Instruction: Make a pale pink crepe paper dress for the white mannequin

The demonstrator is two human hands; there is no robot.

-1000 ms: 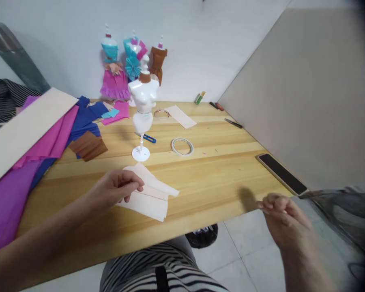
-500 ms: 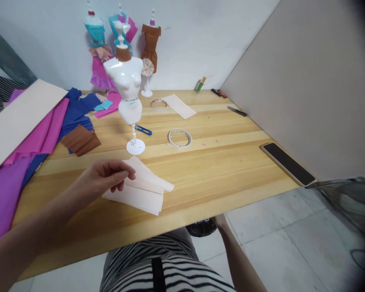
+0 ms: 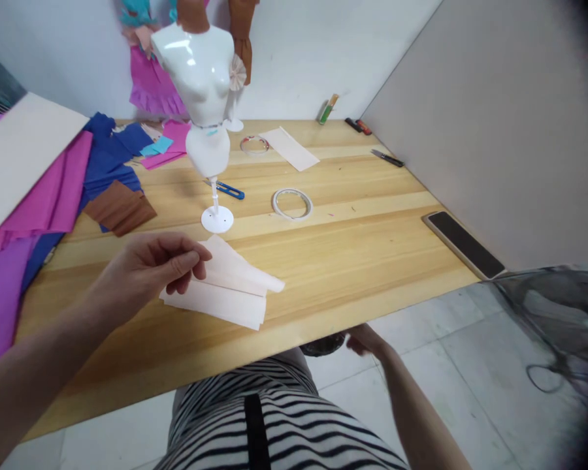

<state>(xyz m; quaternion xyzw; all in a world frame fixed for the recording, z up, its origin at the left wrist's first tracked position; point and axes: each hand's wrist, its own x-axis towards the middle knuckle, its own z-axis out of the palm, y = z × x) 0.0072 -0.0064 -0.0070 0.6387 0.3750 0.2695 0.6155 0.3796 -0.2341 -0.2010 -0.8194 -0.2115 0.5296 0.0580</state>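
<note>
My left hand point(image 3: 174, 264) hovers over pale pink crepe-like paper pieces point(image 3: 230, 287), its thumb and fingers pinched together. Whatever lies between those fingertips, if anything, is too small to make out. The paper pieces lie partly overlapping near the table's front edge. Below that edge, my right hand point(image 3: 365, 341) hangs beside a dark bin point(image 3: 323, 346), partly covered by the tabletop. Its fingers look loose and apart, slightly blurred, with nothing visible in them. Behind the paper stands a white mannequin point(image 3: 196, 78) with a brown neck band on a round base.
Blue thread snips point(image 3: 229, 190) lie behind the mannequin's stand. Tape rolls point(image 3: 293, 204) and another pale strip point(image 3: 291, 149) are on the table. Brown pieces point(image 3: 120, 207) and colourful sheets fill the left. A phone point(image 3: 463, 245), a craft knife point(image 3: 387, 158) and a glue bottle point(image 3: 328, 109) sit rightward.
My right hand has come up and slightly right from beside the bin, showing more of its fingers. My left hand stays pinched over the paper. The view has tilted downward.
</note>
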